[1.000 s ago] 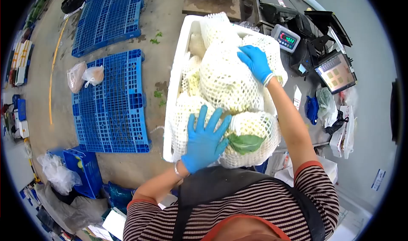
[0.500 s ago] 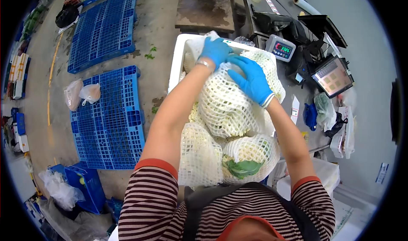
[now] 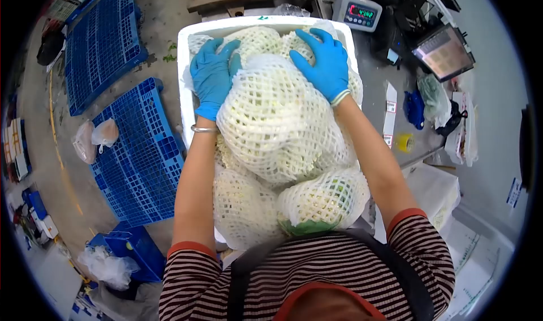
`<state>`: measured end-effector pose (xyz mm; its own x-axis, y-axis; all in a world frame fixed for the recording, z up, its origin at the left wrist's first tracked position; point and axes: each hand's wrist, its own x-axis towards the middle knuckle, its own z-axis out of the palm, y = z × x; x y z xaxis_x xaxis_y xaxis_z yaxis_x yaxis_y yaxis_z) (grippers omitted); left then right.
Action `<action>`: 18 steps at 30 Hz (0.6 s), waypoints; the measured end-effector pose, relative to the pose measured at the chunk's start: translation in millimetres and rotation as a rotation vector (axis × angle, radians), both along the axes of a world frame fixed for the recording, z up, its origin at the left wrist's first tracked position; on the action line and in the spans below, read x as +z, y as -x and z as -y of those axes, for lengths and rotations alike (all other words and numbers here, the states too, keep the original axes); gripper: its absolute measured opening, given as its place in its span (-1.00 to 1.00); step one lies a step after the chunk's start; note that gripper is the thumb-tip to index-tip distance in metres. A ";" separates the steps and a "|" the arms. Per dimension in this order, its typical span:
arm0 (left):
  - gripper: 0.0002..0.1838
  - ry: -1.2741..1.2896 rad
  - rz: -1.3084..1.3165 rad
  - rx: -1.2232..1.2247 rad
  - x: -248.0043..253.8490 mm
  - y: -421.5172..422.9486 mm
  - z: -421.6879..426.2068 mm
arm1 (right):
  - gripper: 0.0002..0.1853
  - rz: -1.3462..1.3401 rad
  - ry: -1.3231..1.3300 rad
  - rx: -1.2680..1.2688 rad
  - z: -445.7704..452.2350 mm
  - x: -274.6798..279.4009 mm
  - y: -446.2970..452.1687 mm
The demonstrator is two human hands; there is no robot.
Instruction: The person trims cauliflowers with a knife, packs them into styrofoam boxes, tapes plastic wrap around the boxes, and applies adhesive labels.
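A white foam box (image 3: pixel 184 55) is heaped with cauliflowers in white foam netting. The large netted cauliflower (image 3: pixel 277 120) lies on top in the middle. My left hand (image 3: pixel 214 77), in a blue glove, rests at its upper left with fingers apart. My right hand (image 3: pixel 323 63), gloved too, lies spread over its upper right side, fingertips toward the netted cauliflowers behind. Neither hand is closed round anything. Nearest my body are two more, a netted cauliflower (image 3: pixel 243 208) at left and another netted cauliflower (image 3: pixel 325 199) with a green leaf below it.
A scale display (image 3: pixel 357 12) with lit digits stands behind the box's right corner. To its right is a tilted screen (image 3: pixel 444 52). Plastic bags and a yellow tape roll (image 3: pixel 405 142) lie on the right counter. Blue pallets (image 3: pixel 138 151) are on the floor at left.
My hands have moved apart, the left one to the left side of the top cauliflower. The view has shifted, showing more of the box's far end. The scale's digits differ.
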<state>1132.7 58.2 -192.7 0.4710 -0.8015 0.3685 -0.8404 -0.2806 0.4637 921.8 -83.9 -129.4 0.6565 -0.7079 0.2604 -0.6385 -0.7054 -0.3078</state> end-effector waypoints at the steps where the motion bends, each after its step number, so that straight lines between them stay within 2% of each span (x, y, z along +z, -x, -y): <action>1: -0.65 0.035 -0.005 -0.011 -5.8 -0.5 0.9 | -0.40 0.010 0.012 -0.014 2.6 -8.1 -0.9; 3: -0.64 0.108 -0.017 -0.030 -21.0 -8.1 3.3 | -0.40 0.028 0.042 -0.040 4.0 -12.8 -2.6; 7: -0.63 0.188 -0.152 -0.142 -11.0 -7.1 -3.7 | -0.37 0.039 0.137 -0.027 6.4 -19.8 7.7; 8: -0.59 0.108 -0.141 -0.167 -9.7 -13.1 -3.7 | -0.35 0.014 0.136 -0.011 7.6 -14.8 12.8; 11: -0.51 0.159 -0.524 -0.383 12.1 -24.9 -27.5 | -0.35 0.257 -0.175 0.149 22.2 6.7 37.4; 12: -0.45 -0.008 -0.736 -0.309 55.9 -14.4 -51.1 | -0.35 0.326 -0.274 0.162 14.7 26.3 55.3; 13: -0.46 -0.041 -0.849 -0.286 95.1 -6.1 -72.4 | -0.39 0.328 -0.405 0.185 0.4 62.1 75.1; 14: -0.48 -0.051 -0.781 -0.247 115.7 6.8 -98.7 | -0.35 0.295 -0.182 0.248 -9.5 76.2 99.4; 16: -0.49 -0.070 -0.741 -0.221 138.1 31.8 -156.0 | -0.32 0.307 -0.267 0.356 -69.4 131.4 143.1; 17: -0.49 -0.073 -0.787 -0.177 138.8 47.7 -186.7 | -0.29 0.259 -0.351 0.356 -103.8 139.3 166.1; 18: -0.47 -0.106 -0.514 -0.251 139.9 63.4 -214.1 | -0.27 0.122 -0.309 0.424 -134.6 148.5 179.2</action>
